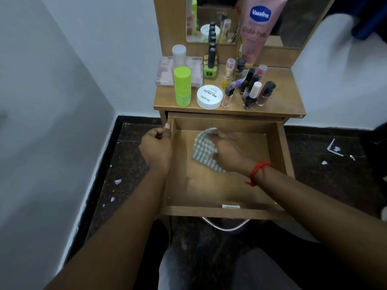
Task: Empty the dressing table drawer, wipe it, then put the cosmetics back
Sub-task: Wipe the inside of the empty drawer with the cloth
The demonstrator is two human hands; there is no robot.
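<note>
Your left hand [156,147] is on the drawer [226,210], at its left wall: thumb [167,126] hooked over the rim, the other fingers curled on the outside, so it grips that wall. Your right hand [227,152] is inside the drawer, lying on the grey checked cloth [204,150], which sits on the drawer bottom toward the back-left. Those fingers are smeared w/ motion blur, so I can't tell if they're curled round the cloth or flat on it. Part of the cloth is hidden under your palm & wrist. A red thread [258,171] circles that wrist.

The cosmetics are up on the tabletop [284,101]. There's a green bottle [182,86] front-left, w/ a white jar [209,96] just beside it and a clear box [165,72] behind. The nail polish bottles [251,91] right of the jar are packed too tight to count. The pink Vaseline tube [256,32] is at the back, its top cut off by the frame edge, and it covers part of the mirror [211,21].

The metal handle [226,225] is half hidden under the drawer front. Top right is a blurred white & blue shape I can't identify. Paper scraps [117,181] lie on the dark floor [125,164].
</note>
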